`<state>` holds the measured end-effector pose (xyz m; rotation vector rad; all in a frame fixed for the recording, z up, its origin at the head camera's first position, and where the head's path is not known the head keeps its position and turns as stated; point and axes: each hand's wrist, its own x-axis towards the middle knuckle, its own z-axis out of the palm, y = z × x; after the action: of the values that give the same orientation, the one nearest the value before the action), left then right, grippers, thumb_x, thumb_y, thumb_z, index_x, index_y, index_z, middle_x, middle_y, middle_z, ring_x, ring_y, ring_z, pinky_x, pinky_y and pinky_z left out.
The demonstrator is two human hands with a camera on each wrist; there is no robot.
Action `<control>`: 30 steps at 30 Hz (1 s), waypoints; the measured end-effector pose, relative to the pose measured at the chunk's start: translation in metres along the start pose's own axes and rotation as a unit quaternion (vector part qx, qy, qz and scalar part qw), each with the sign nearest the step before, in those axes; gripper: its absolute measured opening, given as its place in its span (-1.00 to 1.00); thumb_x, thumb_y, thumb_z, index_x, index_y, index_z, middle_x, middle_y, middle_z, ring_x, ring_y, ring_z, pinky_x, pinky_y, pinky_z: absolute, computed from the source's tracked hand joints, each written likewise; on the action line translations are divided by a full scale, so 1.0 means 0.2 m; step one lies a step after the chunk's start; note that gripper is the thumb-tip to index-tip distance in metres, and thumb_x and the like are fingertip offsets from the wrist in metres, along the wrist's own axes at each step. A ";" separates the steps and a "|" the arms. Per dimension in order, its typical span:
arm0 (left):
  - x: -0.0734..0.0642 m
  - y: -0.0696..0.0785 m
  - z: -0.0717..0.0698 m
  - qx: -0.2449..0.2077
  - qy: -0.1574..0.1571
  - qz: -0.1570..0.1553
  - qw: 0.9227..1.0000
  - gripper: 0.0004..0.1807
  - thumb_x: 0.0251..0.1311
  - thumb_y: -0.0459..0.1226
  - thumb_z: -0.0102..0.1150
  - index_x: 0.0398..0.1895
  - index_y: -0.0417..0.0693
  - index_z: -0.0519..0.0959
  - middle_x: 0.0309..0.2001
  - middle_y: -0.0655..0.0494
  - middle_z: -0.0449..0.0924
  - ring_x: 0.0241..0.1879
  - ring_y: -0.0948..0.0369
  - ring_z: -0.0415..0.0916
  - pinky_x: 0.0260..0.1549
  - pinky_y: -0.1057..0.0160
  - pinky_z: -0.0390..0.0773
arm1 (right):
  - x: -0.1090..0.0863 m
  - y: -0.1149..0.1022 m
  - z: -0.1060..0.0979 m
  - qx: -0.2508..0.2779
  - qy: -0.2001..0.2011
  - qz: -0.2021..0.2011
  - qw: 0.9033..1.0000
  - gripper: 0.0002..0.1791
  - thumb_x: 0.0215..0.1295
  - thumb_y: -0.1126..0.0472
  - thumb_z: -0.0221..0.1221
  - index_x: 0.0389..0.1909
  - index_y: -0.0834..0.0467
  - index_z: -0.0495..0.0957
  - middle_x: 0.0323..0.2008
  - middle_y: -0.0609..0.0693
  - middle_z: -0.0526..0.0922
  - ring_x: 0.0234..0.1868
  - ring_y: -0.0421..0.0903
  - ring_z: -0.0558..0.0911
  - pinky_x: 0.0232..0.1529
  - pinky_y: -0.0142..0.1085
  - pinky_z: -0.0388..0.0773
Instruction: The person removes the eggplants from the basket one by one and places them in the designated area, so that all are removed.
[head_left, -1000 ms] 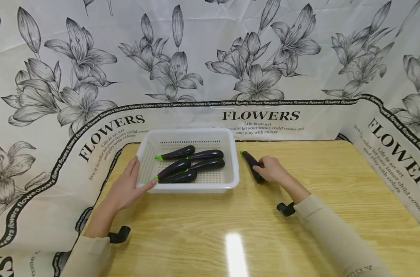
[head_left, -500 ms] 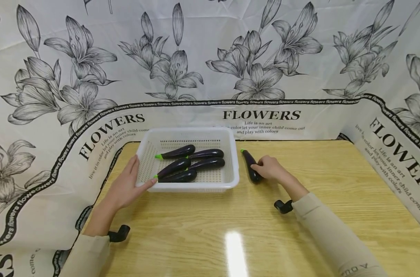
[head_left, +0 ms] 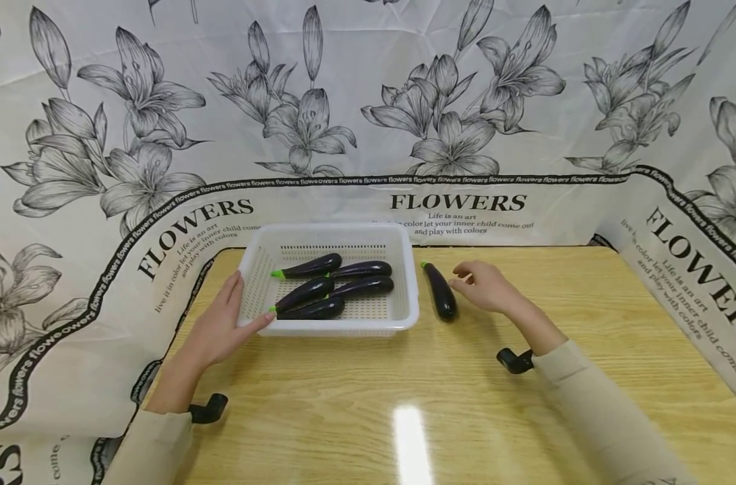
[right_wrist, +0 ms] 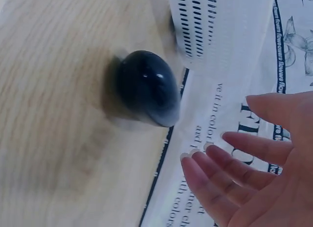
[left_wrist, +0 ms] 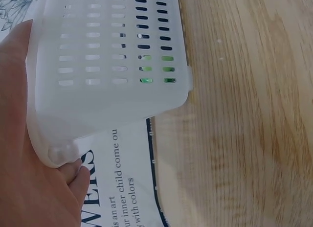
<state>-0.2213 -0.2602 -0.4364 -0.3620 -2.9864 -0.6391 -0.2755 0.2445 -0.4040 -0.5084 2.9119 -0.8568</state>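
Note:
A white slotted plastic basket (head_left: 344, 326) stands left of centre on the table, with several dark purple eggplants (head_left: 364, 287) lying inside. My left hand (head_left: 213, 330) grips its left front corner, thumb over the rim; in the left wrist view those fingers curl under the rim. One more eggplant (head_left: 442, 295) lies on the wood just right of the basket, green stem end pointing away. Right beside it is my right hand (head_left: 488, 288), holding nothing. The right wrist view shows that hand with fingers (right_wrist: 234, 163) spread from the thumb, apart from the eggplant's rounded end (right_wrist: 146, 87).
The wooden table (head_left: 331, 404) reaches back to a white curtain (head_left: 356, 148) printed with flowers and lettering, which also runs along the left and right sides. Black camera mounts (head_left: 210, 409) sit at both wrists.
My right hand has let go of the eggplant and drawn back to the right; the eggplant stays beside the basket, turned slightly. The left hand keeps its hold on the basket.

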 end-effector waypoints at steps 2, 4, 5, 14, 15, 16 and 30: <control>0.00 0.00 0.00 -0.004 -0.003 -0.002 1.000 0.19 0.35 0.37 -0.02 0.64 -0.29 -0.23 0.65 -0.23 -0.34 0.55 -0.31 -0.07 0.31 -0.39 0.27 | -0.01 -0.02 -0.02 -0.003 0.007 -0.025 1.000 -0.56 0.52 0.22 0.11 0.18 0.52 0.50 0.13 0.46 0.57 0.04 0.34 0.63 0.06 0.16 0.58; 0.00 0.00 0.00 -0.009 -0.005 -0.006 1.000 0.19 0.34 0.37 -0.01 0.65 -0.27 -0.23 0.65 -0.22 -0.35 0.54 -0.32 -0.05 0.29 -0.40 0.29 | -0.01 -0.03 -0.04 -0.004 0.011 -0.044 0.999 -0.57 0.52 0.22 0.12 0.19 0.49 0.51 0.15 0.44 0.57 0.05 0.34 0.63 0.08 0.17 0.57; 0.00 0.00 0.00 -0.011 -0.006 -0.007 1.000 0.20 0.34 0.37 -0.01 0.65 -0.27 -0.23 0.65 -0.21 -0.35 0.54 -0.32 -0.05 0.28 -0.40 0.30 | -0.01 -0.04 -0.04 -0.005 0.014 -0.053 0.998 -0.57 0.52 0.21 0.13 0.19 0.48 0.51 0.15 0.42 0.57 0.06 0.33 0.62 0.08 0.17 0.57; 0.00 -0.01 0.00 -0.022 0.004 -0.007 1.000 0.21 0.32 0.37 0.04 0.65 -0.25 -0.21 0.66 -0.20 -0.33 0.54 -0.31 -0.04 0.29 -0.40 0.29 | 0.03 -0.19 -0.06 0.012 0.007 -0.124 0.992 -0.58 0.48 0.21 0.19 0.21 0.39 0.52 0.11 0.30 0.58 0.08 0.28 0.61 0.00 0.07 0.66; 0.00 -0.01 0.00 -0.022 0.004 -0.007 1.000 0.21 0.32 0.36 0.05 0.65 -0.26 -0.21 0.65 -0.20 -0.33 0.54 -0.32 -0.04 0.28 -0.40 0.29 | 0.03 -0.21 -0.05 0.013 0.004 -0.132 0.991 -0.58 0.47 0.23 0.19 0.22 0.39 0.52 0.10 0.29 0.58 0.07 0.26 0.61 0.00 0.06 0.66; 0.00 -0.01 0.01 -0.022 0.004 -0.007 1.000 0.21 0.31 0.36 0.05 0.65 -0.26 -0.21 0.65 -0.21 -0.32 0.53 -0.32 -0.03 0.27 -0.40 0.31 | 0.04 -0.23 -0.04 0.015 0.001 -0.139 0.990 -0.58 0.46 0.24 0.20 0.22 0.39 0.52 0.09 0.28 0.58 0.05 0.23 0.62 0.00 0.06 0.66; 0.00 0.01 0.01 -0.020 0.006 -0.009 1.000 0.21 0.31 0.36 0.06 0.65 -0.25 -0.20 0.66 -0.20 -0.31 0.50 -0.33 0.05 0.22 -0.40 0.37 | 0.13 -0.42 0.07 0.031 -0.040 -0.206 0.977 -0.42 0.44 0.20 0.22 0.38 0.37 0.40 0.28 0.29 0.50 0.18 0.25 0.58 0.21 0.10 0.54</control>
<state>-0.2208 -0.2586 -0.4374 -0.3322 -2.9720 -0.7013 -0.2733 0.1629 -0.3692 -1.1385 2.7352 -0.9373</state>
